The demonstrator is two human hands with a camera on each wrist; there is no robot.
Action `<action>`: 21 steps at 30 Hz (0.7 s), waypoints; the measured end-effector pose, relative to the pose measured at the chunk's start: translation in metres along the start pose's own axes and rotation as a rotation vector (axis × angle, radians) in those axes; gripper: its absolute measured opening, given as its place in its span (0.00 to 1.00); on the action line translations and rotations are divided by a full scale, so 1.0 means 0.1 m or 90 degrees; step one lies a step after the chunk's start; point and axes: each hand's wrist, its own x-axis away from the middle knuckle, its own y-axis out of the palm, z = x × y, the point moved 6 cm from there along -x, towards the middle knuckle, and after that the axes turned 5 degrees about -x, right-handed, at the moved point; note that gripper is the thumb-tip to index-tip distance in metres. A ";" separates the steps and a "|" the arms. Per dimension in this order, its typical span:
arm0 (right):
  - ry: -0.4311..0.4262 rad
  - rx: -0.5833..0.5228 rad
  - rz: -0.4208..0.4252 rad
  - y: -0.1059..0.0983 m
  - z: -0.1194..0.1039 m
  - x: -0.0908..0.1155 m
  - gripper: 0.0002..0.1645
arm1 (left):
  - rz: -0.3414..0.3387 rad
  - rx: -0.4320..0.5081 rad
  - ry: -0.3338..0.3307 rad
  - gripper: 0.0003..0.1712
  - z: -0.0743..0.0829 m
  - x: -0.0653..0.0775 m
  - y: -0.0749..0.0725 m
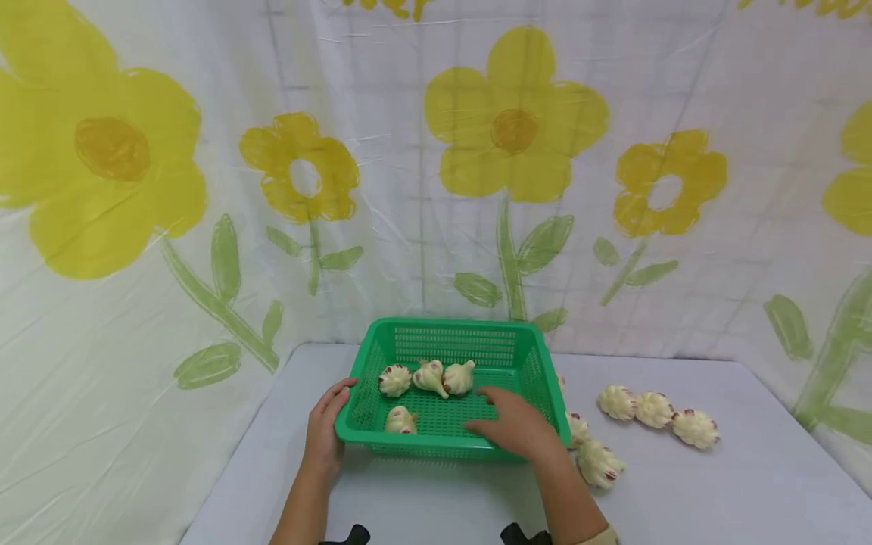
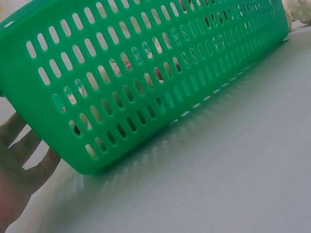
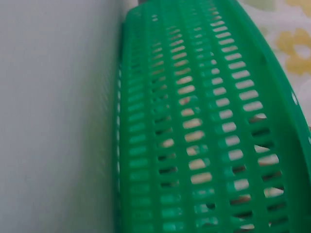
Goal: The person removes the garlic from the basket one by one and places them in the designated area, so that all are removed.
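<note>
A green plastic basket (image 1: 436,439) with slotted walls stands on the table. Inside it, three garlic bulbs (image 1: 429,376) sit side by side toward the back, and another garlic bulb (image 1: 400,420) lies near the front left corner. My left hand (image 1: 325,424) touches the basket's left side with fingertips at the rim; in the left wrist view its fingers (image 2: 39,170) extend along the outer wall. My right hand (image 1: 511,424) reaches over the front right of the basket, thumb and fingers apart, nothing between them. The right wrist view shows the slotted wall (image 3: 194,121), the hand itself hidden.
Three more garlic bulbs (image 1: 654,409) form a slanting row on the table (image 1: 681,492) at right. Other garlic bulbs (image 1: 599,463) lie against the basket's right side, partly hidden by it and my right arm. A flower-printed white curtain (image 1: 395,250) hangs behind.
</note>
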 end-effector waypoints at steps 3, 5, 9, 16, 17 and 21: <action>-0.011 0.009 -0.017 0.12 -0.07 -0.11 0.42 | 0.000 0.010 0.000 0.29 -0.01 0.00 -0.01; -0.017 0.018 -0.035 0.20 -0.10 -0.18 0.43 | -0.004 0.011 0.000 0.29 -0.02 -0.01 -0.01; -0.015 0.025 -0.086 0.38 -0.18 -0.30 0.44 | -0.008 0.009 0.000 0.29 -0.03 0.00 -0.01; -0.021 0.057 -0.164 0.57 -0.31 -0.41 0.38 | 0.002 0.006 -0.004 0.29 -0.04 0.01 -0.04; -0.019 0.059 -0.168 0.58 -0.32 -0.41 0.37 | 0.001 0.005 -0.001 0.29 -0.03 0.01 -0.03; -0.005 0.049 -0.179 0.58 -0.31 -0.41 0.34 | -0.003 0.004 0.009 0.29 0.00 -0.01 -0.01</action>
